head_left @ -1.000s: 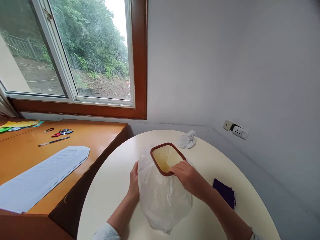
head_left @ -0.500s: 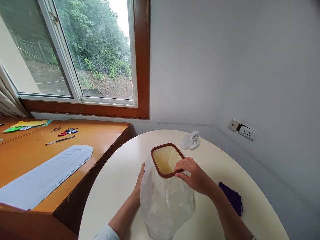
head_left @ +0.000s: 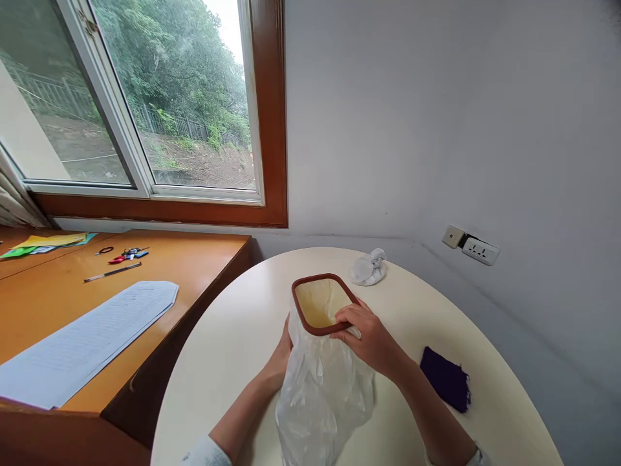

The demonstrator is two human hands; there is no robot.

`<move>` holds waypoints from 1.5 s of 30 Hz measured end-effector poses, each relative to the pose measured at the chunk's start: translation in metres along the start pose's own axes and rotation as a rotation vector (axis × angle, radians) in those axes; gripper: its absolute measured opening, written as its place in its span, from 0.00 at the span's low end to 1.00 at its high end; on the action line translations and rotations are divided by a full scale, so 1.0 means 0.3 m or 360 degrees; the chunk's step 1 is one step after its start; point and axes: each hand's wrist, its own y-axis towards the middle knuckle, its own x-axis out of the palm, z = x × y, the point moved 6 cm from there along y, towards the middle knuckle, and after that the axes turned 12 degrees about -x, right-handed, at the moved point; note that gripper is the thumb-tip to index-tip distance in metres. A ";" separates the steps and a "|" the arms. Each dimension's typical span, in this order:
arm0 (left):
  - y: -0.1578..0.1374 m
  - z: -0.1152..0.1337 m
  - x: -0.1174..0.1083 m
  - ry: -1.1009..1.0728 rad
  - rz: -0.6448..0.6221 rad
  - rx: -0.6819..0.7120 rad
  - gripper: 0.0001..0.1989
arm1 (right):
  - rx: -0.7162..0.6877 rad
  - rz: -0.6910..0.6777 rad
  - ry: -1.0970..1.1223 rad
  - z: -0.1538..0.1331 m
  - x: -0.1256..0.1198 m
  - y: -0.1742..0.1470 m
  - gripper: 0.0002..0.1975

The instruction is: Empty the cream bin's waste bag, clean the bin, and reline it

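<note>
A small trash bin [head_left: 324,332] with a brown, rounded-corner rim and a cream inside stands on the round table, its mouth tilted toward me. A translucent white plastic bag [head_left: 315,401] hangs loosely over its front, gathered under the rim. My right hand [head_left: 361,330] pinches the rim's right front corner, fingers over the inside and thumb below, with a bit of bag by the thumb. Against the bin's left side, my left hand [head_left: 280,356] holds it through the bag; most of its fingers are hidden behind the plastic.
A knotted white plastic bag [head_left: 369,267] lies at the back of the cream table [head_left: 228,336]. A dark purple cloth [head_left: 445,378] is on the right. The wooden desk [head_left: 213,252] at left bears papers [head_left: 97,330], a pen [head_left: 112,272] and keys [head_left: 129,255].
My left hand has moved slightly right and closer under the rim. My right hand has slid a little left on the rim. The bag now hangs narrower on the left. The view has shifted slightly.
</note>
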 end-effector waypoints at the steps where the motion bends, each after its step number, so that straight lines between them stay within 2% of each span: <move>1: -0.008 0.011 0.010 0.0022 -0.0030 0.0046 0.48 | -0.0003 0.0017 -0.0001 -0.001 0.001 0.000 0.05; 7: -0.017 0.018 0.040 0.0069 -0.0075 0.0170 0.58 | 0.0113 0.0041 0.0060 -0.001 0.020 0.000 0.08; 12: -0.009 0.006 0.027 0.0150 -0.0039 0.0244 0.56 | 0.0263 0.0083 0.0387 0.003 0.010 -0.002 0.11; 17: -0.009 0.011 0.021 0.0248 -0.0010 0.0265 0.55 | 0.0451 0.0181 0.0685 0.017 -0.011 0.000 0.08; 21: -0.008 0.006 0.020 0.0266 0.0004 0.0242 0.55 | 0.0647 0.0443 0.0798 0.055 -0.032 -0.010 0.11; 25: -0.005 -0.008 0.016 0.0253 -0.0017 0.0212 0.54 | 0.0744 0.0930 0.0849 0.092 -0.091 -0.038 0.13; 27: -0.005 -0.010 0.016 0.0284 -0.0027 0.0208 0.54 | 0.0763 0.1121 0.0736 0.098 -0.137 -0.059 0.14; 29: -0.007 -0.009 0.016 0.0342 -0.0034 0.0210 0.55 | 0.0779 0.1193 0.0433 0.095 -0.190 -0.084 0.11; 31: -0.008 -0.008 0.017 0.0393 -0.0028 0.0212 0.57 | 0.0691 0.1173 -0.0021 0.081 -0.247 -0.107 0.09; 33: -0.008 -0.009 0.016 0.0407 -0.0025 0.0209 0.57 | 0.0474 0.1083 -0.0476 0.068 -0.285 -0.134 0.07; 35: -0.005 -0.012 0.016 0.0405 -0.0026 0.0213 0.57 | 0.0259 0.0974 -0.0828 0.078 -0.293 -0.180 0.04; 37: -0.001 -0.017 0.014 0.0413 -0.0019 0.0225 0.57 | 0.0219 0.0887 -0.1080 0.125 -0.285 -0.250 0.04; 41: 0.006 -0.031 0.009 0.0430 -0.0003 0.0205 0.58 | 0.0395 0.0661 -0.1273 0.264 -0.231 -0.393 0.06; 45: 0.007 -0.029 0.006 0.0458 0.0028 0.0193 0.59 | 0.0816 0.0187 -0.1069 0.409 -0.139 -0.482 0.12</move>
